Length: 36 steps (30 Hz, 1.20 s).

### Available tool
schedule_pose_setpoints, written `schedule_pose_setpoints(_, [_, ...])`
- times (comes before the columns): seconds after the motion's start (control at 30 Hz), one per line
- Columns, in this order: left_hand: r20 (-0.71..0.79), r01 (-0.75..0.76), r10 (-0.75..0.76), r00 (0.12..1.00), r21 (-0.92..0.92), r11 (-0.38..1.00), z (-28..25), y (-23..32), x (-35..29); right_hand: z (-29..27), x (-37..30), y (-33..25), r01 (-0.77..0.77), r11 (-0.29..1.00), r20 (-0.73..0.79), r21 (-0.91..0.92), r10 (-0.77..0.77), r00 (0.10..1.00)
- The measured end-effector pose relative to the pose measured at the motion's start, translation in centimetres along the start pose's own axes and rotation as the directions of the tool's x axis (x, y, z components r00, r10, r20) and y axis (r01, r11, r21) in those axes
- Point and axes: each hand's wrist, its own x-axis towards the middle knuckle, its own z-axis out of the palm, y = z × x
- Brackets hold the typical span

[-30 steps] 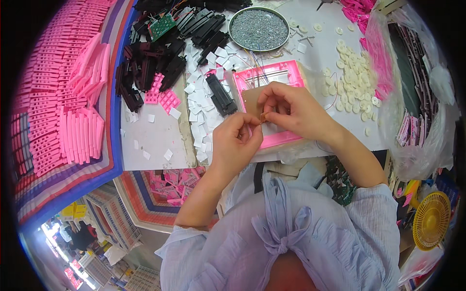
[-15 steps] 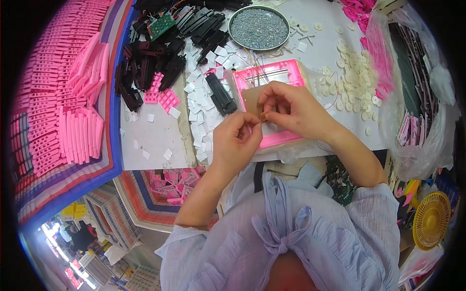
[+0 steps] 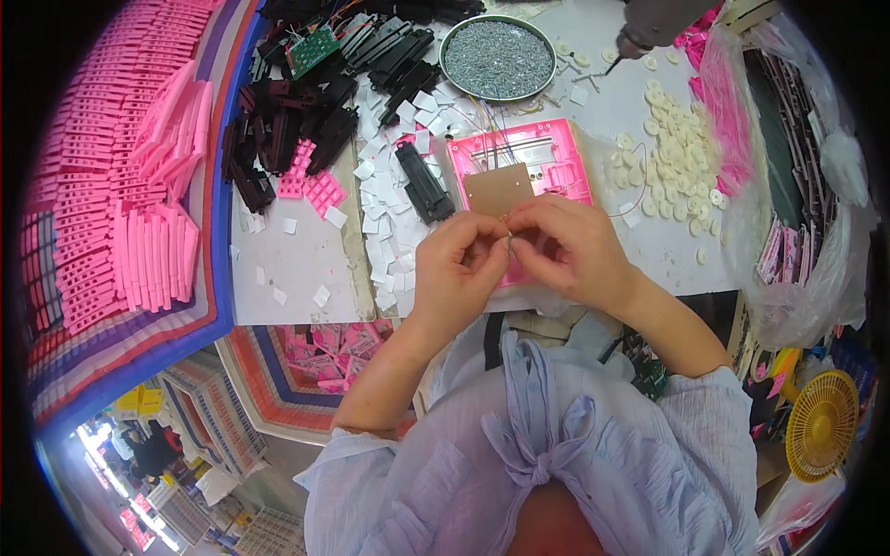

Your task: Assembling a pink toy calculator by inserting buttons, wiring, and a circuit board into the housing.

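Low over the near part of a pink plastic casing, my two hands meet fingertip to fingertip. My left hand is closed in a pinch, thumb against forefinger. Facing it, my right hand pinches at the same spot. Between the tips is something tiny and thin that I cannot make out. A brown circuit board lies on the casing just beyond my fingers. Thin wires rise from the casing's far side. Left of the casing lies a black plastic part.
A round tray of screws stands at the back. White discs are heaped on the right; white squares and black parts lie left. An electric screwdriver hangs at the top right. Pink parts fill a blue-edged bin.
My right hand has drawn down and nearer, uncovering more of the brown board and casing. Both hands remain pinched together. The electric screwdriver has come into view at the top right.
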Motion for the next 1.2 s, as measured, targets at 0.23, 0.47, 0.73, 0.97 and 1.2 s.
schedule_pose_setpoints(0.23, [0.07,0.19,-0.195,0.978,0.08,0.979,-1.2,1.2,1.0,0.9,-1.2,1.2,0.06,0.997,-0.076,-0.054,-0.064,0.995])
schedule_pose_setpoints(0.47, [0.395,0.577,-0.468,0.79,-0.222,0.786,-3.4,3.0,3.7,0.8,-1.3,1.7,0.36,0.903,0.015,-0.233,-0.367,0.93])
schedule_pose_setpoints(0.73, [0.297,-0.202,0.102,0.949,0.325,0.924,-2.6,2.4,2.7,0.4,-1.1,1.5,0.418,0.785,0.12,-0.457,-0.411,0.903])
schedule_pose_setpoints(0.97, [0.246,-0.366,0.289,0.925,0.377,0.851,-1.9,0.5,1.5,1.0,-1.0,1.8,0.424,0.76,0.167,-0.492,-0.396,0.903])
schedule_pose_setpoints(1.2, [0.059,-0.029,0.017,0.998,0.2,0.979,-2.1,0.4,1.4,0.1,-1.2,0.1,0.376,0.766,0.298,-0.521,-0.25,0.921])
